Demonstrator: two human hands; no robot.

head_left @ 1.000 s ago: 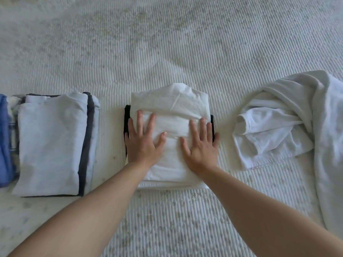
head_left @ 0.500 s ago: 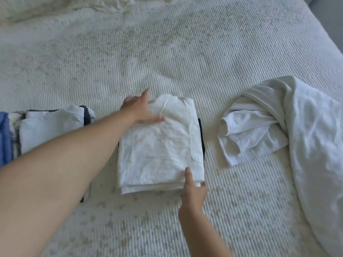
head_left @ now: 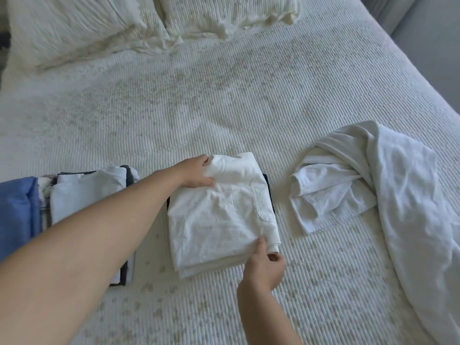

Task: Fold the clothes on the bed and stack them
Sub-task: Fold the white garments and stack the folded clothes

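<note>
Head view, looking down over both forearms: the folded white shirt point(head_left: 221, 215) lies on the bed point(head_left: 224, 95) between the two hands, resting on a dark garment point(head_left: 270, 192) whose edge peeks out along its right side. The left hand point(head_left: 196, 174) is at the shirt's far left corner, thumb on top and fingers curled around the collar end, pinching the cloth. The right hand point(head_left: 265, 263) is at the near right corner, thumb on the top layer and fingers tucked under the edge, also pinching. So the hands hold opposite corners, and the shirt's long axis runs away from the person, from the right hand's end toward the left hand's. Just outside the left forearm sits the stack of folded clothes point(head_left: 82, 195), with a blue garment point(head_left: 17, 207) beyond it; this stack is the likely destination, and the left hand is much nearer to it. Well out past the right hand lies a heap of unfolded white clothes point(head_left: 373, 190), untouched. A move to the stack would carry the shirt sideways to the left, across its long axis, and both pinches must hold or the layers may slip apart.
</note>
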